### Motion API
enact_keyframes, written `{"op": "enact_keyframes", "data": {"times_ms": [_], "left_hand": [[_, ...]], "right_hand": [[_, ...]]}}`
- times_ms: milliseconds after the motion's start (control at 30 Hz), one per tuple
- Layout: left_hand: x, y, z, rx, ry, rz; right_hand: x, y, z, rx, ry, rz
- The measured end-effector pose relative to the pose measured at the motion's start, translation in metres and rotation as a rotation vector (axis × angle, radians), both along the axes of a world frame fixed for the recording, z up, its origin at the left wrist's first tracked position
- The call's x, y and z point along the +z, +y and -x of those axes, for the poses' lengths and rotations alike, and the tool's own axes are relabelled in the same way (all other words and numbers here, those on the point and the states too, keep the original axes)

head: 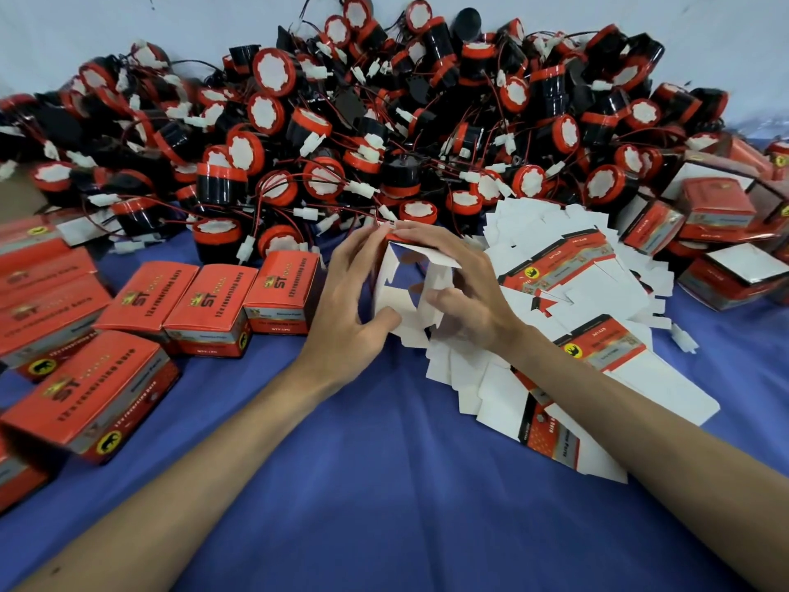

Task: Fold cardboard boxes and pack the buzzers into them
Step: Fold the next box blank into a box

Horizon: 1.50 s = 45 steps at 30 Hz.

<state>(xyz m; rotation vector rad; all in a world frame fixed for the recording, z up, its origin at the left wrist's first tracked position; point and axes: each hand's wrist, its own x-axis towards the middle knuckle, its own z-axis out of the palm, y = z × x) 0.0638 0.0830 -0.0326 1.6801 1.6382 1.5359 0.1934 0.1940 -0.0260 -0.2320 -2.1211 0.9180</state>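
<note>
Cardboard box [390, 292], centre, half-folded: thin, light, easily creased. Left hand [341, 305] and right hand [469, 288] curled round opposite sides, thumbs on flaps. Best gripped along folded edges.

A blue cloth [384, 484] covers the tabletop, creased into soft folds that run toward the near edge. Behind it, a pale bluish-white backdrop [128, 23], wall or sheet, fills the top of the view. At far left, a dull brown patch [15, 196] shows beyond the cloth.
</note>
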Motion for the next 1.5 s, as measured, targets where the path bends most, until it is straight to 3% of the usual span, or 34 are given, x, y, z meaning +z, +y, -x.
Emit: {"op": "enact_keyframes", "data": {"times_ms": [133, 267, 833, 1200, 1367, 1500], "left_hand": [[-0.002, -0.001, 0.0, -0.066, 0.048, -0.002], [0.0, -0.003, 0.001, -0.098, -0.087, 0.022], [-0.004, 0.004, 0.005, -0.094, -0.314, 0.061], [0.001, 0.003, 0.003, -0.107, -0.188, 0.07], [0.003, 0.002, 0.003, -0.107, -0.204, 0.049], [0.002, 0.001, 0.003, -0.067, -0.232, 0.037]], "right_hand": [[0.002, -0.001, -0.001, 0.004, 0.034, 0.052], [0.0, 0.001, -0.001, -0.012, 0.047, -0.004], [-0.005, 0.006, 0.002, 0.051, -0.003, -0.173], [-0.006, 0.007, 0.002, 0.093, -0.002, -0.162], [-0.004, 0.005, 0.002, 0.112, -0.01, -0.064], [-0.007, 0.005, 0.002, 0.11, -0.03, -0.133]]}}
